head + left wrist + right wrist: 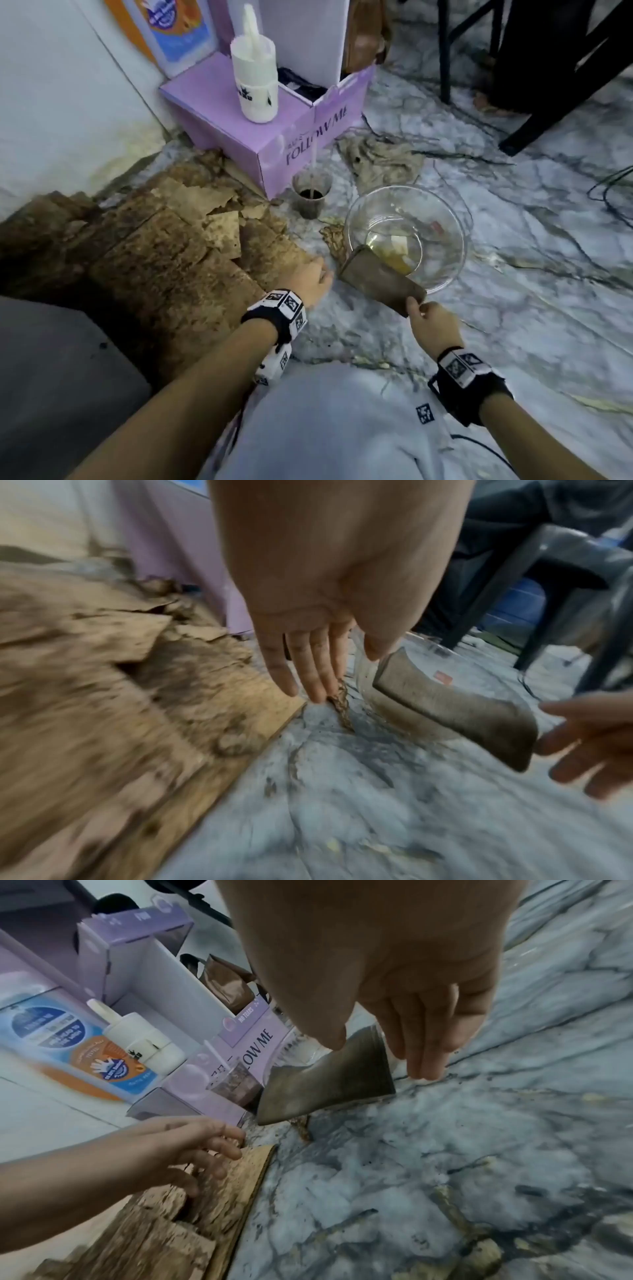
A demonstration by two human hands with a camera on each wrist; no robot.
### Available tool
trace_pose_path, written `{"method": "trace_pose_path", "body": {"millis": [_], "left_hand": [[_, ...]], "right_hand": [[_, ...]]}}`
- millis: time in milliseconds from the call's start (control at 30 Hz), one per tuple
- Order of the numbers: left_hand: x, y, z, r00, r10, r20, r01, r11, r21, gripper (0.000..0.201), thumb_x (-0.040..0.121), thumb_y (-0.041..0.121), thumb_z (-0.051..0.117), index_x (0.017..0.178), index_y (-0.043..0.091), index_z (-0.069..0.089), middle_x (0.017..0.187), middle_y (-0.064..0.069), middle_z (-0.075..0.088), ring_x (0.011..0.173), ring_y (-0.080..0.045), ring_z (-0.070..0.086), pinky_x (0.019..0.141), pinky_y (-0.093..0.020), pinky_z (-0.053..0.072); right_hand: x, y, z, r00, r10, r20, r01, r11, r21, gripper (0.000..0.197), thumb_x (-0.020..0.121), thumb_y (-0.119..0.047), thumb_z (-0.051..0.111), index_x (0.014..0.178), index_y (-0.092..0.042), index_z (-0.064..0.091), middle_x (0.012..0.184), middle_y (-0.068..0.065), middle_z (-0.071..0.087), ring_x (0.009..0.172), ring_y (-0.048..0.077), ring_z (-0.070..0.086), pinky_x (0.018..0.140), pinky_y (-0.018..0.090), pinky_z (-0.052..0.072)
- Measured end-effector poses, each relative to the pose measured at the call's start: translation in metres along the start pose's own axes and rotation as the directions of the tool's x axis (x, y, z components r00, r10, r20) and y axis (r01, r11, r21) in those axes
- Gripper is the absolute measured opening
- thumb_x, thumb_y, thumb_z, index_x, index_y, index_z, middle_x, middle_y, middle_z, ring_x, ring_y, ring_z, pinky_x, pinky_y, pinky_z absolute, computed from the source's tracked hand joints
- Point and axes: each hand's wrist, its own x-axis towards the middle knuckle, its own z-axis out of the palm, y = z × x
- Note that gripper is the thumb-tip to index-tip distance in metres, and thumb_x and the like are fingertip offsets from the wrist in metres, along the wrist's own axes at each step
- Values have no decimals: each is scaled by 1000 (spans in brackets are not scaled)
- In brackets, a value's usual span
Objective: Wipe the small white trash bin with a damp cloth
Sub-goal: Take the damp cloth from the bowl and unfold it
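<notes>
Fingers [412,306] of the right hand [432,325] pinch the brown cloth [382,279] beside the glass bowl [442,212]; left hand [317,279] open; probably wetting it next, with no bin in view

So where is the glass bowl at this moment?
In the head view the glass bowl stands on the marble floor right of centre, just beyond the right hand, with the brown cup to its left.

Dim, soft indoor light, faint shadows, motion blur in wrist views, wide-angle bending at edges
</notes>
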Motion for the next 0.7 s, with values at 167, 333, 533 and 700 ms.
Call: {"method": "trace_pose_path", "body": {"millis": [167,333,533,700], "left_hand": [[29,10,9,999,44,8,-44,999,26,46,103,54,38,115,13,56,110,-9,67,99,-32,65,86,-49,54],[43,21,15,999,39,5,-39,997,-60,41,105,48,41,117,14,60,89,1,61,82,-21,59,69,-32,44],[48,24,24,997,52,-52,-64,956,-286,26,102,38,56,101,14,63,86,5,62,86,-19,63,70,-25,40],[48,24,24,994,93,-64,-108,949,-298,26,100,36,60,105,11,63,94,1,67,87,-18,63,70,-24,41]], "right_hand": [[22,11,20,995,91,26,-95,961,261,62,99,-54,45,122,2,60,117,20,67,113,38,61,94,42,47],[26,19,34,992,117,-41,-84,874,479,51,100,-47,51,114,-1,68,104,15,72,102,33,66,85,38,50],[30,24,40,988,116,-97,-52,862,504,47,98,-44,56,85,-1,69,75,9,69,81,30,66,67,35,50],[24,23,32,979,-4,-205,88,910,405,51,100,-42,53,71,0,57,60,13,63,62,32,62,59,41,45]]}}
